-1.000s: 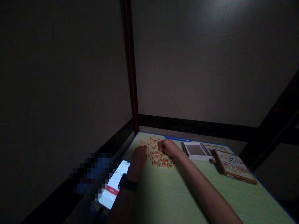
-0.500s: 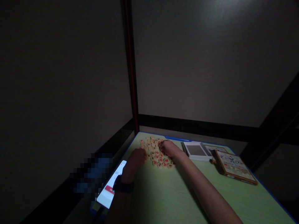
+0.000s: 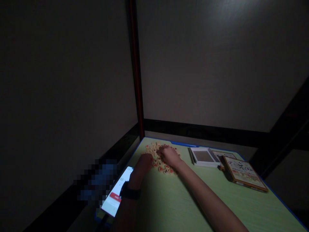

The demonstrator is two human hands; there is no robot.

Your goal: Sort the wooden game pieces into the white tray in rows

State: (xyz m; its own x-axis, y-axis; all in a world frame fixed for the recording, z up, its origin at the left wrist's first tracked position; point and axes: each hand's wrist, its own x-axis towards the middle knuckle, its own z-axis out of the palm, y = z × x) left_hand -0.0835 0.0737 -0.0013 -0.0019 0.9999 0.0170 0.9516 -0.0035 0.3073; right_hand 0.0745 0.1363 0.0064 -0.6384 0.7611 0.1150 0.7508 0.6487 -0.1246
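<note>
Head view: apparently sorting through round game pieces (image 3: 159, 163) clustered on the table (image 3: 169, 199), with right hand (image 3: 168, 155) curled over their middle and left hand (image 3: 145, 160) partly closed at their left edge; impossible to tell whether gripping any. Next, seemingly calling for fingertip precision among close-packed discs.

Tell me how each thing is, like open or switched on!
Round pieces: clustered, some marked side up
Left hand: curled, grip unclear
Right hand: curled over pieces, grip unclear
Phone: screen lit
Wristband: worn
White box: open on top
Picture box: picture side up, unclear if shut
</note>
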